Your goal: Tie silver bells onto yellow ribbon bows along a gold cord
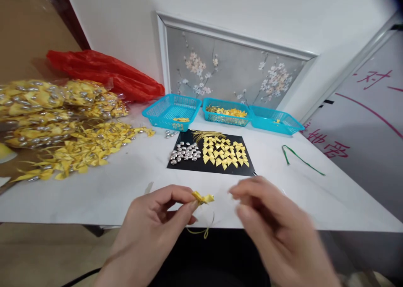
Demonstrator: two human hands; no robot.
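Note:
A small yellow ribbon bow [204, 198] is pinched between the thumb and forefinger of my left hand [163, 224], above the table's front edge. From it hangs a thin yellowish cord [205, 232], looped at its lower end. My right hand [273, 224] is just to the right, slightly blurred, thumb and forefinger apart with nothing visible between them. Beyond both hands lies a black mat [189, 169]. It carries silver heart-shaped beads [185, 152] on the left, rows of yellow bows [225, 152] on the right, and a bundle of thin gold cords [208, 135] along its far edge.
Three blue baskets [154, 110] line the back; the middle one holds many yellow pieces. Finished-looking yellow ribbon pieces with beads [85, 148] are heaped at left, beside filled clear bags [34, 110] and a red plastic bag [107, 73]. A green strip [302, 156] lies at right.

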